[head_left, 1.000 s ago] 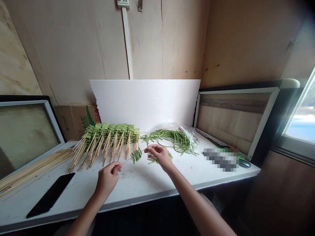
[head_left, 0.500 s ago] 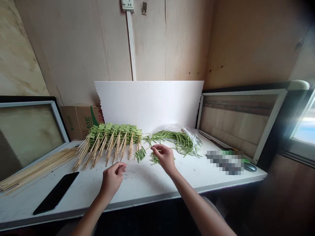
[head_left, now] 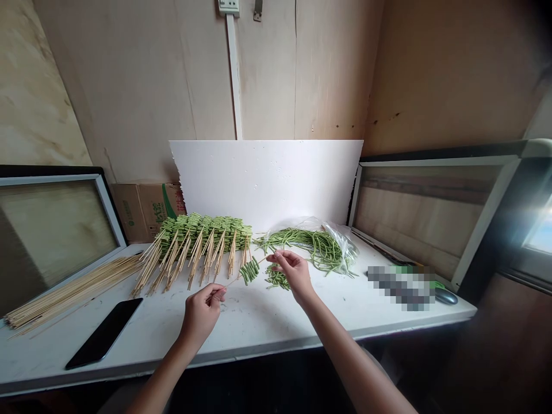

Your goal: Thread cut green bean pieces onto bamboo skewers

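Note:
A thin bamboo skewer (head_left: 233,281) runs between my two hands, with several short green bean pieces (head_left: 249,271) threaded side by side on it. My left hand (head_left: 204,307) pinches its lower left end, fingers closed. At the upper right end, the thumb and forefinger of my right hand (head_left: 294,275) close around the tip; whether a bean piece is also between them I cannot tell. Partly hidden behind that hand lies a small heap of cut bean pieces (head_left: 277,278). Just behind the skewer is a stack of filled bean skewers (head_left: 207,233), their bare ends pointing toward me.
Long uncut beans (head_left: 314,244) spill from a clear plastic bag (head_left: 342,238). Bare skewers (head_left: 73,290) and a black phone (head_left: 104,332) lie at left on the white table (head_left: 259,330). A white board (head_left: 267,181) stands behind; a cardboard box (head_left: 149,210) and two framed panes flank it.
The view has shifted slightly, so the whole scene sits a little further right. Both hands keep their hold on the skewer, and the threaded beans look much the same.

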Motion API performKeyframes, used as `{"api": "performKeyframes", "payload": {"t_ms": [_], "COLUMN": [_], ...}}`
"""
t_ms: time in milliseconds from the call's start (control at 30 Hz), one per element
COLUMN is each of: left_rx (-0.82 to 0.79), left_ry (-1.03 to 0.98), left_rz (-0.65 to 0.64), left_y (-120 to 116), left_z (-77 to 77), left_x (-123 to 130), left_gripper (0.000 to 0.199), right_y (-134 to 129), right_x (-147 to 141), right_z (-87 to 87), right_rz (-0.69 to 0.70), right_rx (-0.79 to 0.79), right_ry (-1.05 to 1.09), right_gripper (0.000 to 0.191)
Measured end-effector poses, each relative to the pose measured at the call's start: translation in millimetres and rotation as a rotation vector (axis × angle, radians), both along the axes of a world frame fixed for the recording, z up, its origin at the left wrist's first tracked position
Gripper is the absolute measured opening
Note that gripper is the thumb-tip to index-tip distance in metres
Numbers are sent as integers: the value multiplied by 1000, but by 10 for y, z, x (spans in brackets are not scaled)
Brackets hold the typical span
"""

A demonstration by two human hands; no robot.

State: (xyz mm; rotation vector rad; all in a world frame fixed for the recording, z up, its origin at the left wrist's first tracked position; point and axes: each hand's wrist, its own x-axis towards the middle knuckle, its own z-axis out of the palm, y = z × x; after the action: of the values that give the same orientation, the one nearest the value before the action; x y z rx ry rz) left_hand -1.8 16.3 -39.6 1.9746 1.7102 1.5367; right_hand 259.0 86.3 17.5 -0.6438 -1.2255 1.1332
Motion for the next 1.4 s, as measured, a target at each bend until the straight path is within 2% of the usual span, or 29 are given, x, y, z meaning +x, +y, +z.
{"api": "performKeyframes", "payload": {"t_ms": [133,300,500,833,1133,1400], "left_rx": [-7,1,9,36,39,60], "left_ry": [-8,-2,-8,22,63,92], "left_rz": [-17,-23,-24,0,22,26], "left_y": [2,5,-12,13,-6,-28], "left_z": [-18,-13,18,-6,33,59], "left_x": [32,33,38,4,27,24], "left_gripper": [25,25,25,23,26,24], "right_y": [13,45,31,24,-26,-58], "right_x": [-39,-8,0,-8,-21,-58], "right_z": [-23,-30,-21,-36,1,-6], "right_rz": [126,132,175,136,78,107], "right_rx": [-99,-157,-157,-118,-48,-52], "right_ry": [116,146,121,86,2,-6], "right_gripper": [33,33,32,33,32,33]}}
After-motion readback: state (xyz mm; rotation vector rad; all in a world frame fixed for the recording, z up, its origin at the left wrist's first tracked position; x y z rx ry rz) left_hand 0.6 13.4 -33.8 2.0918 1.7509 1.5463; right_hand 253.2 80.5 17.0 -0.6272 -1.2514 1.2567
